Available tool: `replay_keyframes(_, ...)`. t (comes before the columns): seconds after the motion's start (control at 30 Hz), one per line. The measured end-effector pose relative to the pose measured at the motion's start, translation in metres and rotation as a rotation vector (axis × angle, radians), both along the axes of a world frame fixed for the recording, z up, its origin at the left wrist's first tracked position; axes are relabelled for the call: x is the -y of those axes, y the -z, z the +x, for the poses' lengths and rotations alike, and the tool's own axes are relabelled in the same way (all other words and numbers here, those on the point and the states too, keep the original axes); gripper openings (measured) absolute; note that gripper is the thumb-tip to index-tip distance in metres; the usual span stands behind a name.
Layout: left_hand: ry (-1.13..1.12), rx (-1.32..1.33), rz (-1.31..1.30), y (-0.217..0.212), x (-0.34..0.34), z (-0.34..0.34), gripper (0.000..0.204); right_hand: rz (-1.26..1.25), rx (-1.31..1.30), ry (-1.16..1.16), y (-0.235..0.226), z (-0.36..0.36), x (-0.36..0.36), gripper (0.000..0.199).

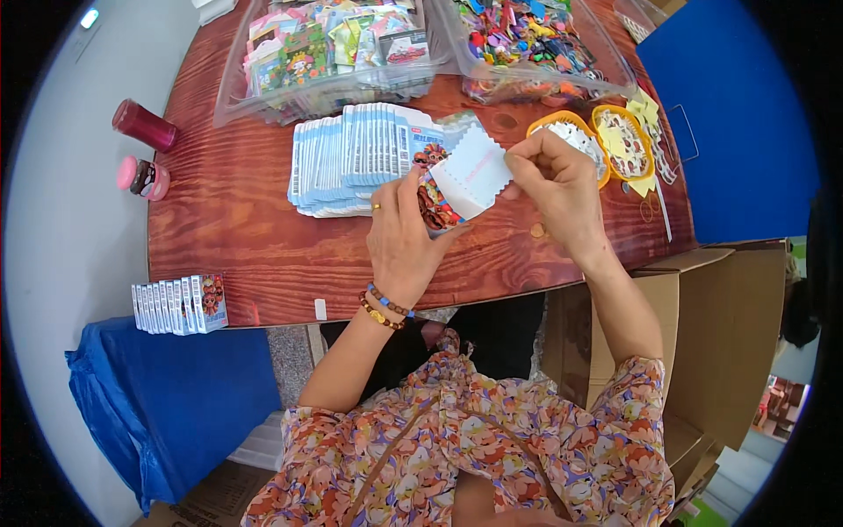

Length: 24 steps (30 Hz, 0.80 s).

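Note:
My left hand (399, 233) is closed around a small card box (437, 206) with a colourful cartoon picture, near the middle of the table. Between the thumb and fingers of my right hand (560, 184) is the edge of a pale sachet (476, 167) with zigzag ends. The sachet lies slanted against the upper right of the box and covers part of its front; whether it goes inside is hidden. Just behind my left hand, a long overlapping stack of flat light-blue boxes (329, 171) rests on the table.
Clear plastic bins hold colourful packets (307, 53) and small loose trinkets (536, 44). Two yellow baskets (606, 132) of white pieces stand at right. A dark red jar (145, 126), a pink-lidded jar (143, 178) and a row of boxes (180, 305) are at left. Cardboard cartons (720, 334) stand at lower right.

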<state>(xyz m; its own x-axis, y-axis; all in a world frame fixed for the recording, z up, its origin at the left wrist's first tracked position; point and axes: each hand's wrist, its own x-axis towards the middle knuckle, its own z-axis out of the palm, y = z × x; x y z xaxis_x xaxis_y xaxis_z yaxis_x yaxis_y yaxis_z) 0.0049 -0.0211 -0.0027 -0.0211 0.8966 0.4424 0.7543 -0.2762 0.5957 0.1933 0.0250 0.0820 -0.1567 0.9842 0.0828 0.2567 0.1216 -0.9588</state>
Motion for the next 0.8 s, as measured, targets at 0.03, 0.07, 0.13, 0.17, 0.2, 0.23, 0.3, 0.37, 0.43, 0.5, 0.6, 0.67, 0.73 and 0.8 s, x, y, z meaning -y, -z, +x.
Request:
replay_keyframes(0.03,0.007,-0.002,-0.024,0.000,0.000,0.003,0.092,-0.061,0.009,-0.008,0.001,0.002,0.002,0.007)
replay_keyframes(0.07,0.008,-0.008,-0.046,-0.002,0.000,0.004,0.093,-0.061,0.005,-0.006,0.002,0.002,0.002,0.007)
replay_keyframes(0.13,0.003,-0.003,-0.046,0.001,-0.002,0.005,0.094,-0.040,0.019,-0.001,0.009,0.001,0.004,0.007)
replay_keyframes(0.17,0.004,0.012,-0.047,0.003,-0.003,0.007,0.095,-0.040,0.020,0.006,0.015,0.003,0.006,0.007)
replay_keyframes(0.2,0.011,0.013,-0.047,0.003,-0.005,0.010,0.095,0.040,0.128,0.017,0.022,0.004,0.008,0.008)
replay_keyframes(0.23,0.018,0.029,-0.056,0.002,-0.006,0.012,0.095,0.121,0.237,0.028,0.026,0.005,0.010,0.008)
replay_keyframes(0.3,0.021,0.039,-0.066,0.002,-0.008,0.013,0.095,0.078,0.240,0.029,0.025,0.008,0.013,0.008)
replay_keyframes(0.37,0.050,0.024,-0.019,0.003,-0.010,0.014,0.094,0.034,0.245,0.034,0.020,0.009,0.013,0.008)
replay_keyframes(0.43,0.054,-0.001,-0.033,0.002,-0.008,0.012,0.094,0.022,0.471,-0.035,0.005,0.008,0.009,0.011)
replay_keyframes(0.5,0.075,-0.016,-0.021,0.002,-0.012,0.011,0.093,0.015,0.489,-0.062,-0.009,0.008,0.000,0.013)
replay_keyframes(0.6,0.080,-0.011,-0.079,0.001,-0.006,0.010,0.092,0.092,0.413,-0.103,-0.009,0.027,-0.035,0.025)
replay_keyframes(0.67,0.125,0.012,-0.099,0.001,-0.003,0.009,0.091,0.326,0.465,0.051,-0.017,0.044,-0.081,0.025)
replay_keyframes(0.73,0.162,0.020,-0.152,-0.001,0.002,0.014,0.089,0.341,0.664,0.257,-0.019,0.066,-0.135,0.025)
replay_keyframes(0.8,0.259,0.051,-0.150,0.003,0.009,0.020,0.087,0.304,0.926,0.359,-0.007,0.079,-0.184,0.030)
